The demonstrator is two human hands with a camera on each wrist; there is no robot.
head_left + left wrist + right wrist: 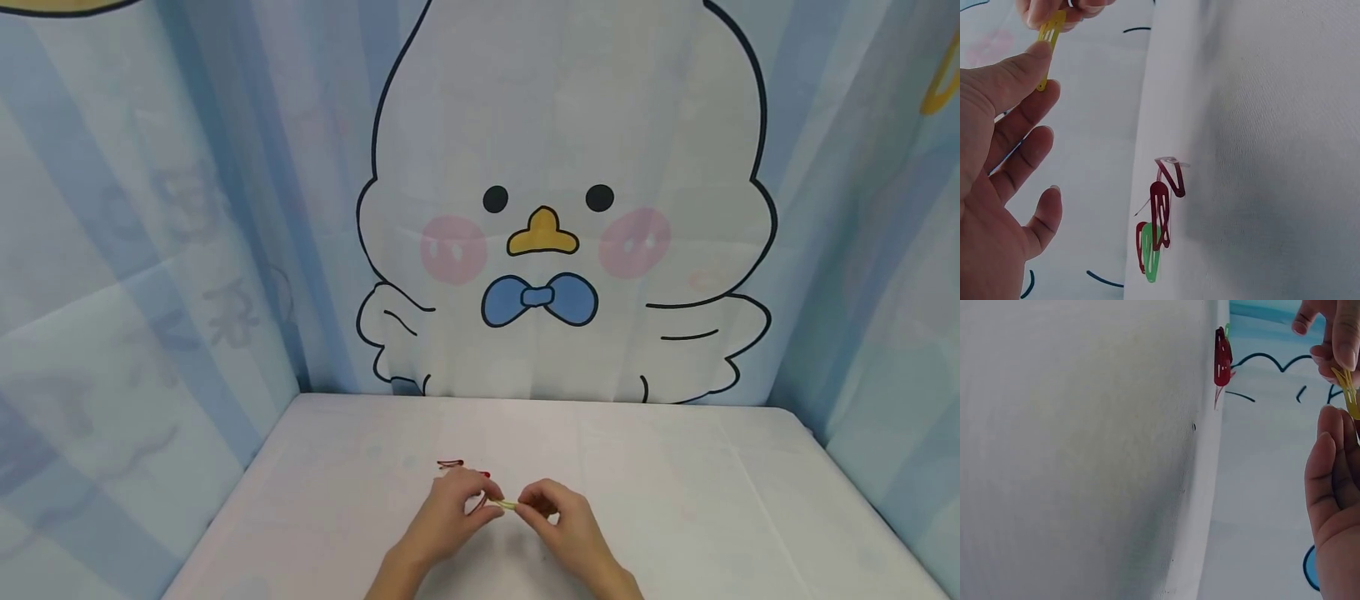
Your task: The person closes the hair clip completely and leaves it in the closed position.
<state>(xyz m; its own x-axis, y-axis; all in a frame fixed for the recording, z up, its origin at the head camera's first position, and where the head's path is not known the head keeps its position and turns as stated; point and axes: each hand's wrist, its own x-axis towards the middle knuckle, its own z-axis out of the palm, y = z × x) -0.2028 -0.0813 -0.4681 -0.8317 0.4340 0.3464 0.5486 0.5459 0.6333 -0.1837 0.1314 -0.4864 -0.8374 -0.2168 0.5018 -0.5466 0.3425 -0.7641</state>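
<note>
A yellow snap hair clip (1054, 31) spans the gap between both hands above the white table. My left hand (450, 512) pinches one end between thumb and index finger, its other fingers loosely bent. At the opposite end, my right hand (567, 527) pinches the clip with thumb and fingertips. In the right wrist view the yellow clip (1349, 390) looks slightly spread, with its prongs apart. Behind the left hand lie dark red snap clips (1159, 203) and a green snap clip (1151, 265), partly overlapping; in the head view that hand covers part of this group.
The white-covered table (675, 500) reaches back to a curtain (562, 100) printed with a white bird wearing a blue bow tie. Striped blue curtains (112, 292) hang at both sides. Something thin and clear lies around the red clips.
</note>
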